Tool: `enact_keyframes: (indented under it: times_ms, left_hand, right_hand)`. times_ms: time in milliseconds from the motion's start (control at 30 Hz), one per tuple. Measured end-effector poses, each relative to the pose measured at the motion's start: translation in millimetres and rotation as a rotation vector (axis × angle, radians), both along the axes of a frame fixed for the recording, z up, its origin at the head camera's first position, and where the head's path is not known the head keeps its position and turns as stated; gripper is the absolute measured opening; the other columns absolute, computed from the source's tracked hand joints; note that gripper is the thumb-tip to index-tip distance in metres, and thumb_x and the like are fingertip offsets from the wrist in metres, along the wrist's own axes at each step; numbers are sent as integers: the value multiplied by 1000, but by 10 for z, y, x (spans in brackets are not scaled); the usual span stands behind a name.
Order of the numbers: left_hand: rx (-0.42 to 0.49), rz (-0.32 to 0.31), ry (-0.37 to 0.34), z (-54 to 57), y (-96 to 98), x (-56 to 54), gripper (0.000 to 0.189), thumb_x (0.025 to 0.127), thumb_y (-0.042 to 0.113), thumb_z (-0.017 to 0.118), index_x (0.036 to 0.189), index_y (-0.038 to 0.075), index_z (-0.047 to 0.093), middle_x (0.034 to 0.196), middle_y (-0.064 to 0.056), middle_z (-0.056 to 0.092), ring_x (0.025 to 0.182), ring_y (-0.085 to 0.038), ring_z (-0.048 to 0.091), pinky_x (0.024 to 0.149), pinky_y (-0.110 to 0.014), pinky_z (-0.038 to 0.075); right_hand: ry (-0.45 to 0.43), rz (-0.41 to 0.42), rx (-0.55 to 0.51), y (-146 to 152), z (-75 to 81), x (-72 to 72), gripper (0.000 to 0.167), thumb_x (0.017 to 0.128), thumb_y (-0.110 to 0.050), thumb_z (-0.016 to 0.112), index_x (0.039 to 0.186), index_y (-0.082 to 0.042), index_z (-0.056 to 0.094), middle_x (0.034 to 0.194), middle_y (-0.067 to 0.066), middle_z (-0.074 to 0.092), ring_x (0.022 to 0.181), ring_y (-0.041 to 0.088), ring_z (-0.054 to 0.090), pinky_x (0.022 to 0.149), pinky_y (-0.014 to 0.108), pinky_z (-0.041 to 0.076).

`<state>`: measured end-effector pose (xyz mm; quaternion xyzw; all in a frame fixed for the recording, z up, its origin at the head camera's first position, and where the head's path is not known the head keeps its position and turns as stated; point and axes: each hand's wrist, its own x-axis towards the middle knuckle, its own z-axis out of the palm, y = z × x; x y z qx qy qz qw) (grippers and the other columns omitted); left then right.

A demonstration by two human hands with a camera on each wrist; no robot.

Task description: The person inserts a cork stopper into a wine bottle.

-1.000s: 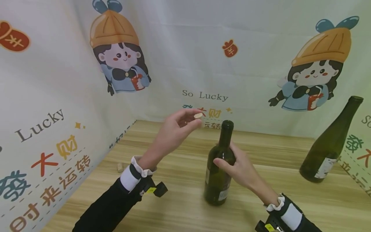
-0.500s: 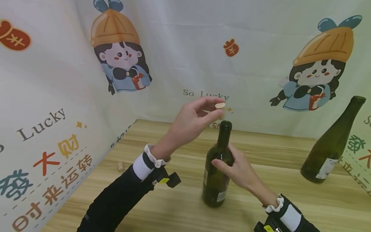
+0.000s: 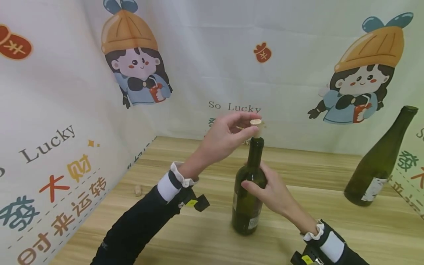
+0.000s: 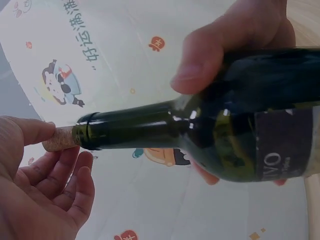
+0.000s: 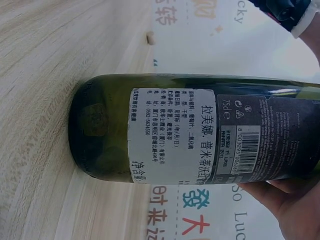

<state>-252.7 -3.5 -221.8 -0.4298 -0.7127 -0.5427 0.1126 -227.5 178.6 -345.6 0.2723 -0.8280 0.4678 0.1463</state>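
In the head view my left hand (image 3: pixel 220 139) pinches a pale cork (image 3: pixel 255 122) between thumb and fingers, over a dark green wine bottle (image 3: pixel 244 211). The left wrist view shows the cork (image 4: pixel 59 139) in line with the neck (image 4: pixel 132 124), its lower end right at the bottle's mouth. My right hand (image 3: pixel 276 189) grips the bottle around its upper body, thumb across the front. Upright on the wooden table, the bottle carries a white label (image 5: pixel 170 135) and a dark label with a barcode (image 5: pixel 245 150) in the right wrist view.
A second green bottle (image 3: pixel 371 169) without a cork stands at the right. Another cork (image 3: pixel 138 190) is on the wooden table (image 3: pixel 198 235) at the left, near the printed cloth (image 3: pixel 188 66) that encloses the back and sides.
My left hand has carried the cork rightward from beside the bottle to above it, then slightly down to its mouth. The right hand keeps its hold on the bottle.
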Motion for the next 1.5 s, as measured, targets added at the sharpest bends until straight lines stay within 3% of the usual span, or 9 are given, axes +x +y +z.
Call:
enact_keyframes:
  times_ms: [167, 600, 900, 1133, 1500]
  left_hand:
    - [-16, -16, -23, -57, 2, -36, 30, 92, 21, 62, 122, 13, 61, 108, -4, 68, 90, -10, 66, 78, -34, 55]
    - [-40, -28, -2, -109, 28, -60, 31, 93, 23, 61, 122, 13, 61, 103, 0, 70, 92, -8, 66, 82, -28, 53]
    - [-21, -25, 82, -124, 51, -50, 33, 93, 23, 62, 125, 16, 58, 105, 1, 68, 92, -6, 64, 81, -27, 54]
    - [37, -77, 136, -202, 58, -67, 26, 93, 17, 61, 118, 11, 61, 118, -5, 64, 93, -10, 65, 82, -28, 55]
    - [56, -100, 146, -255, 67, -92, 26, 93, 13, 60, 119, 7, 60, 123, -8, 62, 97, -11, 64, 82, -28, 55]
  right_hand:
    - [-5, 2, -7, -4, -15, 14, 40, 89, -27, 65, 126, -27, 50, 102, 1, 65, 83, 15, 66, 65, 31, 55]
    - [9, -1, -7, 1, -3, 7, 40, 89, -27, 65, 125, -28, 50, 102, 0, 65, 83, 14, 65, 66, 30, 55]
    - [11, -2, -2, 14, 15, -2, 40, 89, -27, 66, 126, -28, 50, 103, -1, 65, 85, 14, 65, 67, 30, 55]
    - [19, -5, -4, -2, 9, 8, 40, 88, -27, 66, 125, -28, 50, 101, -1, 65, 83, 14, 65, 65, 30, 55]
    - [0, 3, -10, 5, 4, 5, 38, 89, -27, 65, 124, -27, 50, 103, 0, 64, 84, 15, 65, 66, 30, 55]
